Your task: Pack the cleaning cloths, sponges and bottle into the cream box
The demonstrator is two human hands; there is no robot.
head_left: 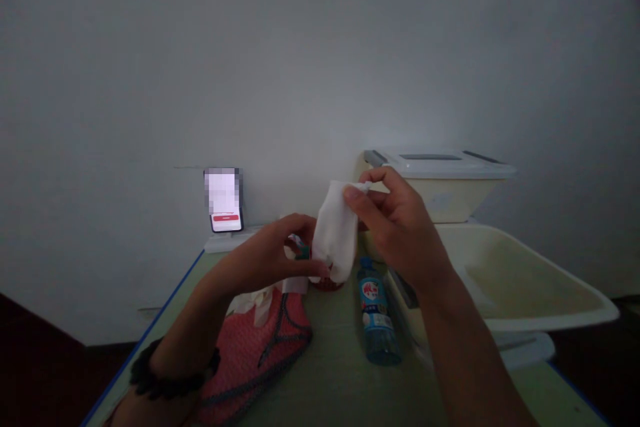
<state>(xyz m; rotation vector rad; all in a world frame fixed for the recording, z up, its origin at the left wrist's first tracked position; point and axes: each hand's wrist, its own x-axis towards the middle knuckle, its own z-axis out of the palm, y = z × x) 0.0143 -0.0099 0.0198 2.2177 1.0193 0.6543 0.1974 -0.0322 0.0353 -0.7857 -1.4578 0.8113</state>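
Observation:
A small white sock [334, 230] hangs in front of me above the table. My right hand [387, 213] pinches its top edge between thumb and fingers. On the sock's left side, my left hand [280, 253] curves around it, with the thumb across its lower front and the fingertips partly hidden behind. Just below the sock, part of a dark red thing [327, 285] shows, mostly covered. A blue-capped bottle of blue-green liquid [377, 320] lies on the table beneath my right hand.
A pink cloth with grey trim [265, 347] and a pale cloth [257, 303] lie at left. A lit phone [223, 203] stands at the back left. On the right are a cream basin [540, 280] and a lidded storage box [440, 190] against the wall.

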